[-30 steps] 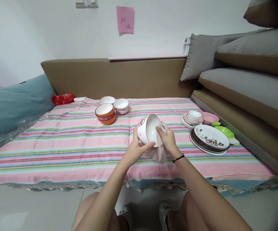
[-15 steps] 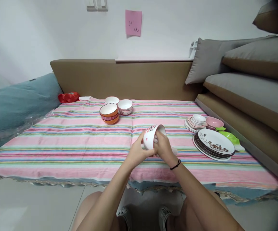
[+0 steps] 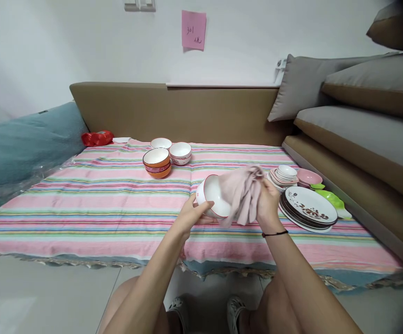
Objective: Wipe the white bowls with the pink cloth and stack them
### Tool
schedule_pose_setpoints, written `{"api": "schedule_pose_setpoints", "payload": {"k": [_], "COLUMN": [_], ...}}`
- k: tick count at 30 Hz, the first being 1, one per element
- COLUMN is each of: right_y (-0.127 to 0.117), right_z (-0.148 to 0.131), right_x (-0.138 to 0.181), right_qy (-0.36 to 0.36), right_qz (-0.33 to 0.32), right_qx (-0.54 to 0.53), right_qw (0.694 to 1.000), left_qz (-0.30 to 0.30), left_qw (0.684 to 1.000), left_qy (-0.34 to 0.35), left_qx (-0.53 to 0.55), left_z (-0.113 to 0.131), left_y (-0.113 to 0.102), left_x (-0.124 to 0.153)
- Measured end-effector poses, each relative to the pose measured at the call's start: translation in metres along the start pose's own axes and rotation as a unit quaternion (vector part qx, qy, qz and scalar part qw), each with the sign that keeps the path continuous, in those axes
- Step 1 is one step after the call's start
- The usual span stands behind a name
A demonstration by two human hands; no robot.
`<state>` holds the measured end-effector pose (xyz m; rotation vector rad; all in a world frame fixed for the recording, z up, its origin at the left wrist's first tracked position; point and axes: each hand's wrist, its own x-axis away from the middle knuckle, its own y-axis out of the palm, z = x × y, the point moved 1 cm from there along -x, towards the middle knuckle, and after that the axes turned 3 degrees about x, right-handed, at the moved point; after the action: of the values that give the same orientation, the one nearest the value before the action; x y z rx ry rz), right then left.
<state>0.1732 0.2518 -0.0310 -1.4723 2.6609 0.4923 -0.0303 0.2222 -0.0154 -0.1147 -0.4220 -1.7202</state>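
Left hand clasps a tilted red-rimmed white bowl above the near part of the striped cover, some fingers hidden beneath it. The right hand, held apart, clutches a bunched pale-pink cloth that blocks the bowl's right side; whether they touch is unclear. Right, a plate stack partly hides a green dish; far left of centre, orange bowls overlap a pale bowl. Cushions run off the right edge.

Your left hand has the bowl in front of you, above the sheet; the cloth in your right hand overlaps its right side. Farther back, to your left, the bowl cluster sits on the sheet. To your right, the plates lie before the small dishes, left of the cushions.
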Motion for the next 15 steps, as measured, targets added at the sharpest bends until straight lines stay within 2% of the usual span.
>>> {"api": "schedule_pose_setpoints", "payload": {"k": [2, 4, 5, 7, 8, 10, 11, 13, 15], "right_y": [-0.005, -0.004, -0.002, 0.008, 0.013, 0.022, 0.024, 0.026, 0.024], "right_z": [0.001, 0.001, 0.001, 0.001, 0.001, 0.002, 0.003, 0.008, 0.015], "right_x": [-0.002, 0.002, 0.007, 0.017, 0.023, 0.034, 0.038, 0.042, 0.044], "right_qy": [-0.026, -0.070, -0.092, -0.133, -0.154, -0.197, -0.218, -0.250, -0.262], "right_qz": [0.090, 0.095, 0.059, -0.095, -0.198, -0.389, -0.455, -0.516, -0.505], "right_qx": [-0.054, -0.052, -0.022, 0.081, 0.136, 0.209, 0.226, 0.251, 0.297], "right_qw": [0.994, 0.992, 0.994, 0.983, 0.959, 0.875, 0.833, 0.780, 0.767], "left_qz": [-0.001, -0.010, -0.020, -0.048, -0.062, -0.077, -0.076, -0.069, -0.065], "left_qw": [1.000, 1.000, 1.000, 0.999, 0.998, 0.997, 0.997, 0.997, 0.997], "left_qy": [-0.003, -0.004, -0.005, -0.012, -0.013, -0.007, 0.000, 0.010, 0.012], "left_qx": [-0.001, -0.007, -0.008, -0.002, 0.002, 0.002, -0.005, -0.024, -0.035], "left_z": [0.000, 0.000, -0.001, -0.002, -0.002, -0.001, 0.000, 0.002, 0.001], "left_y": [-0.002, -0.002, -0.001, 0.001, 0.002, 0.003, 0.003, 0.002, 0.002], "left_x": [0.000, 0.001, 0.001, 0.002, 0.002, 0.004, 0.005, 0.006, 0.006]}}
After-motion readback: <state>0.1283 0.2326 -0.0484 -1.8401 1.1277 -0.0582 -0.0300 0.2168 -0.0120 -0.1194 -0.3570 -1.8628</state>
